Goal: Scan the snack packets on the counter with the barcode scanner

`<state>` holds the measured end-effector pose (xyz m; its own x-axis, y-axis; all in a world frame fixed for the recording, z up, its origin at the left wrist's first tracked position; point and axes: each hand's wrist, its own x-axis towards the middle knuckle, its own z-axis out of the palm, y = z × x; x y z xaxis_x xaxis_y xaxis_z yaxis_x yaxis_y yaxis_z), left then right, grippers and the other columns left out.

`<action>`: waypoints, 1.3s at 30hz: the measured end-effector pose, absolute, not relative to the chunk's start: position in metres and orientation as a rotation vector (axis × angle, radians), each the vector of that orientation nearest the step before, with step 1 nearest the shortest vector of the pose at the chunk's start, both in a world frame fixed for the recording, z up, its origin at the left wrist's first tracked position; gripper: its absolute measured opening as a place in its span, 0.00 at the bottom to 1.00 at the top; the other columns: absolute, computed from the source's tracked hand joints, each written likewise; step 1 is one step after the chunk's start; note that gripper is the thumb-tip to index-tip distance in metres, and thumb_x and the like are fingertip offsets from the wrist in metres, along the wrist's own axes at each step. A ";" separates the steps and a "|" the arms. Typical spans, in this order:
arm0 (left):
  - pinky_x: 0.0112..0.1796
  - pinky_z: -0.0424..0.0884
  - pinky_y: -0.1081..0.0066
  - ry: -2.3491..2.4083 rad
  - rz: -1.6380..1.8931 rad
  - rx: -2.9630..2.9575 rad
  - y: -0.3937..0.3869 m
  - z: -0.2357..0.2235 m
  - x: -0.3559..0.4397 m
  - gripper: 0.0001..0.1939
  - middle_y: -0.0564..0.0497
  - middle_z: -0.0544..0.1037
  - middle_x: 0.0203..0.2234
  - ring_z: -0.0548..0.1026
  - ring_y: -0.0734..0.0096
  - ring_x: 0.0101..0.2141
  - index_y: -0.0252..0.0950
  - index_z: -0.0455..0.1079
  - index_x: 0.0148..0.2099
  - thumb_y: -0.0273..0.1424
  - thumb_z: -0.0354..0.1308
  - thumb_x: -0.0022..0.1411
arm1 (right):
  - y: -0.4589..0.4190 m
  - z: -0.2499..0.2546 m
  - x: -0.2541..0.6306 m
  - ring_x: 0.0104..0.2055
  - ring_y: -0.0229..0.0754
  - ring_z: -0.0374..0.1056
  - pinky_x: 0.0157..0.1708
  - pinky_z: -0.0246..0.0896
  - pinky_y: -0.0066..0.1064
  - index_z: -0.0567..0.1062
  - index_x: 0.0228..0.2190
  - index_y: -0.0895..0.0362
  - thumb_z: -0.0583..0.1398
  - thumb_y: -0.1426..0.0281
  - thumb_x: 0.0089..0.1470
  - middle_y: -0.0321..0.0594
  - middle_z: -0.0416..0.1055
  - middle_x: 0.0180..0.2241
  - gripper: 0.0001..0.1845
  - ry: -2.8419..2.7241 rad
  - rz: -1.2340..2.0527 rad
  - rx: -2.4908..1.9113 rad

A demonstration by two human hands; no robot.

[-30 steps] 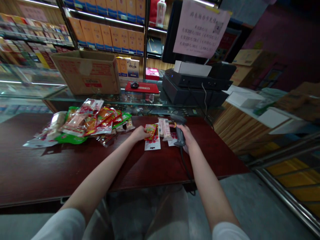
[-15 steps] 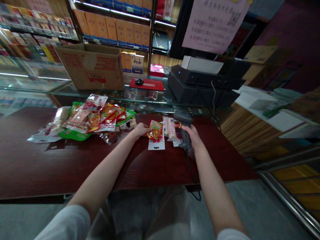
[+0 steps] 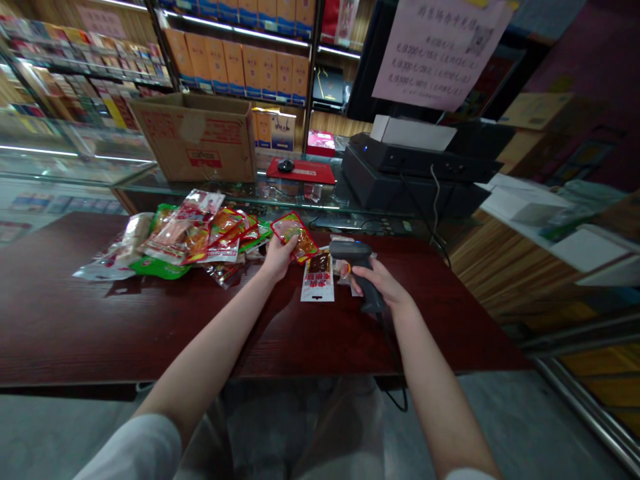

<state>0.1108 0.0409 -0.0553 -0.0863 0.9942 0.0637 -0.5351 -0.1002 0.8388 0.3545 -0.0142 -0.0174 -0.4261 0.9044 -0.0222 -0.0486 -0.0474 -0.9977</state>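
Note:
My left hand is closed on a red-edged snack packet, holding it tilted above the table. In my right hand is a dark grey barcode scanner, gripped by its handle, with its head turned left toward the packet. A white and dark snack packet lies flat on the table between the hands. Behind the scanner, pale wrapped snacks are partly hidden. Left of my left hand lies a heap of bagged snacks in red, green and clear wrappers.
The dark red table spans the front. On the glass counter behind it stand an open cardboard box, a black mouse on a red mat, and a black machine. The scanner's cable hangs over the table's front edge.
My left hand has lifted the red-edged packet and turned it up to the left, uncovering the white and dark packet. The scanner has tipped, its head now pointing left.

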 end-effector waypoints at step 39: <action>0.59 0.39 0.34 2.546 0.617 2.004 0.024 0.007 -0.034 0.41 0.23 0.54 0.65 0.46 0.30 0.66 0.21 0.61 0.64 0.52 0.42 0.64 | 0.005 -0.030 0.378 0.14 0.35 0.59 0.15 0.54 0.27 0.71 0.33 0.57 0.64 0.59 0.47 0.32 0.66 0.16 0.15 -1.235 1.451 -0.943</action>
